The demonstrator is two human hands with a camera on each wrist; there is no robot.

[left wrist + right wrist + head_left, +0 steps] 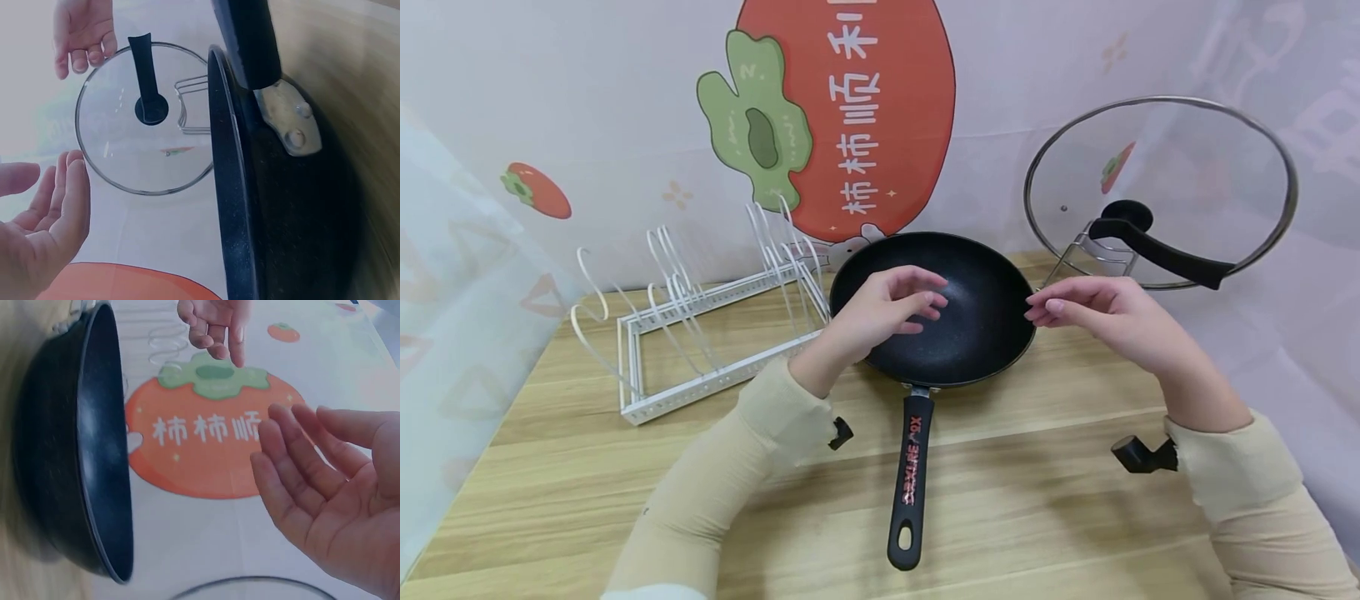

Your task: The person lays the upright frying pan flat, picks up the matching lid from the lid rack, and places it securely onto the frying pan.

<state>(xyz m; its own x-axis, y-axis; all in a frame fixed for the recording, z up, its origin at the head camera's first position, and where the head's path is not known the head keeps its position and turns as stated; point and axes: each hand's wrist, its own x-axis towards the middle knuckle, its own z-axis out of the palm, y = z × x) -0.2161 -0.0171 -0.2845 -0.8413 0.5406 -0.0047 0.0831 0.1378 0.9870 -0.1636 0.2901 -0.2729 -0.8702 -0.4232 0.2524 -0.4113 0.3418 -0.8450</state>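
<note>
A black frying pan [955, 333] sits on the wooden table, its long handle [912, 483] pointing toward me. My left hand [887, 308] hovers over the pan's left side, fingers loosely bent and holding nothing. Over the pan's right rim is my right hand [1093, 312], also empty with relaxed fingers. In the left wrist view the left hand [47, 219] shows an open palm beside the pan wall [234, 187]. The right wrist view has the right hand [331, 487] with gently curved fingers, facing the other hand [215, 328] across a gap.
A glass lid [1195, 183] with a black handle leans upright in a wire stand [1097, 246] at the back right. On the left lies a white rack [700, 383] with several curved wire dividers. A cloth printed with a large persimmon [895, 108] hangs behind the table [565, 500].
</note>
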